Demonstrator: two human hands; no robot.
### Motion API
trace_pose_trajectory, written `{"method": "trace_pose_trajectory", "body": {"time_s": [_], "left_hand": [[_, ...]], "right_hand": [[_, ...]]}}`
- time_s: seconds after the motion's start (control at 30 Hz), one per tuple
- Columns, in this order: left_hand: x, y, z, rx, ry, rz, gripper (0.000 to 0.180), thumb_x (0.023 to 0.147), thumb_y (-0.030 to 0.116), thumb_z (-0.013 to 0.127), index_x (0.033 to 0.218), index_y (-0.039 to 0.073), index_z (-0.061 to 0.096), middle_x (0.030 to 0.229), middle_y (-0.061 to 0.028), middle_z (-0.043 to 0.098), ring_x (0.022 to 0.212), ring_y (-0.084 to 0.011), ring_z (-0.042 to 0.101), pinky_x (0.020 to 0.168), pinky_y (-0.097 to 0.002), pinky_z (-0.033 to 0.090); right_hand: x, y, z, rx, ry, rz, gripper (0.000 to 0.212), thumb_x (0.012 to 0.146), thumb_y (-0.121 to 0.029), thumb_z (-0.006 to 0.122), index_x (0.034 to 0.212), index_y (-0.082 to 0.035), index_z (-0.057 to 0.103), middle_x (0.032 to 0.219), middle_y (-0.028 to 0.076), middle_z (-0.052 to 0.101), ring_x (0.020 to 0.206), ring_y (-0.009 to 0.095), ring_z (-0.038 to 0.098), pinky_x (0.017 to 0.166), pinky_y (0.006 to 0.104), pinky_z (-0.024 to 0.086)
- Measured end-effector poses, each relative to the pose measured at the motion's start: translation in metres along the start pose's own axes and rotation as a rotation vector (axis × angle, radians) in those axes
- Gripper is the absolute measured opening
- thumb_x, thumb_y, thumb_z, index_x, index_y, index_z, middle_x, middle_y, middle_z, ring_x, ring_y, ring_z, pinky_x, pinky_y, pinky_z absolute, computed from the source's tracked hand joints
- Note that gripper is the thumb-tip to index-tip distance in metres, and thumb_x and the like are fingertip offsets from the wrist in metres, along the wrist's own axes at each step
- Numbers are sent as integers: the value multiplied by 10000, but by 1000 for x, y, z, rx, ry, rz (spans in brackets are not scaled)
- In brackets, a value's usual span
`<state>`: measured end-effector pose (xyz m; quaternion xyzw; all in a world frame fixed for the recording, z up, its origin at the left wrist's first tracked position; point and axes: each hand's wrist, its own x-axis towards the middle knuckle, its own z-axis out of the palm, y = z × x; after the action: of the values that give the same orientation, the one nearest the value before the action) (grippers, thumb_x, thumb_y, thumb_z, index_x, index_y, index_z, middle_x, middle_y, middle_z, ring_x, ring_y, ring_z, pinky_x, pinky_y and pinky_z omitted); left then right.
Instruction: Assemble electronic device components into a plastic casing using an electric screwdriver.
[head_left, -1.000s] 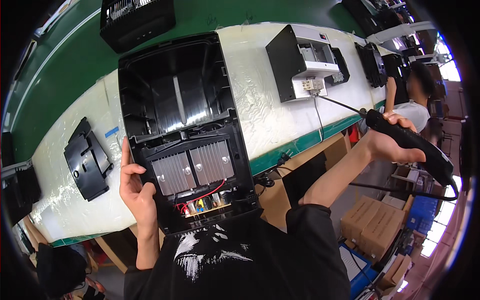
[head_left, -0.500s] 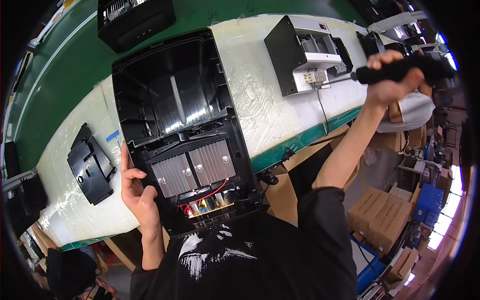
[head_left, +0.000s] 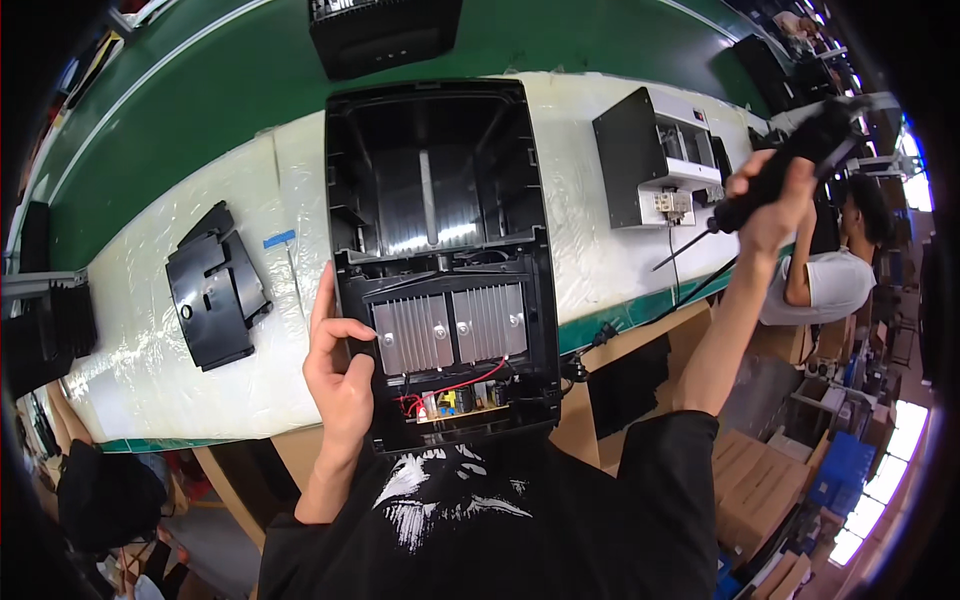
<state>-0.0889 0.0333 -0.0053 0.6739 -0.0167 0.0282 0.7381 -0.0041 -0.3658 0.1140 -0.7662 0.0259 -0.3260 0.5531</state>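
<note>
A long surface (head_left: pixel 570 180), padded in white under wrinkled clear plastic, is running across the view, its near edge showing green. The black housing (head_left: pixel 475 180) is lying open on it in front of the person, its near end extending past that edge toward the black shirt (head_left: pixel 560 500). To its right, well apart, a black-and-silver unit (head_left: pixel 632 165) is standing on the padding, and farther right a co-worker in a pale top (head_left: pixel 835 285) is sitting beside the surface. On the left, a black molded panel (head_left: pixel 215 300) is lying apart from the housing.

A black electric screwdriver (head_left: pixel 785 165) is tilting in the air at the right, its thin shaft pointing down and left, clear of the housing. The right hand (head_left: pixel 775 200) is closing its fingers and thumb around the handle. The left hand (head_left: pixel 340 370) is staying partly open and holding nothing, its index finger extending along the housing's left side while another finger is bending toward the rim.

Inside the housing, two finned metal heat sinks (head_left: pixel 415 335) are sitting side by side; below them a circuit board (head_left: pixel 460 412) is showing, with red wires (head_left: pixel 460 385) curving above it. A strip of blue tape (head_left: pixel 279 239) is sticking to the plastic.
</note>
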Motion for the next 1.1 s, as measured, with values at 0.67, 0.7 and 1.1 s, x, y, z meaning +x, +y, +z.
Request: {"method": "trace_pose_trajectory", "body": {"time_s": [0.67, 0.7, 1.1], "left_hand": [[5, -6, -1, -21, 20, 15, 251, 595, -124, 379, 730, 32, 523, 1451, -260, 237, 1384, -373, 167, 1114, -433, 84], [5, -6, -2, -15, 21, 14, 255, 593, -126, 378, 725, 32, 528, 1450, -261, 237, 1385, -372, 164, 1117, -437, 77], [5, -9, -3, 34, 21, 7, 220, 571, -99, 390, 703, 58, 469, 1456, -249, 247, 1386, -371, 171, 1104, -429, 80]], "right_hand": [[-26, -122, 105, 637, -561, -428, 653, 870, -643, 310, 1258, -118, 321, 782, 144, 499, 482, 208, 501, 355, 316, 459], [-27, -120, 109, 635, -568, -412, 654, 863, -650, 317, 1237, -114, 328, 781, 140, 499, 484, 204, 500, 359, 312, 455], [-28, -105, 63, 550, -599, -230, 691, 776, -731, 396, 985, -73, 417, 771, 92, 499, 508, 156, 488, 406, 265, 415]]}}
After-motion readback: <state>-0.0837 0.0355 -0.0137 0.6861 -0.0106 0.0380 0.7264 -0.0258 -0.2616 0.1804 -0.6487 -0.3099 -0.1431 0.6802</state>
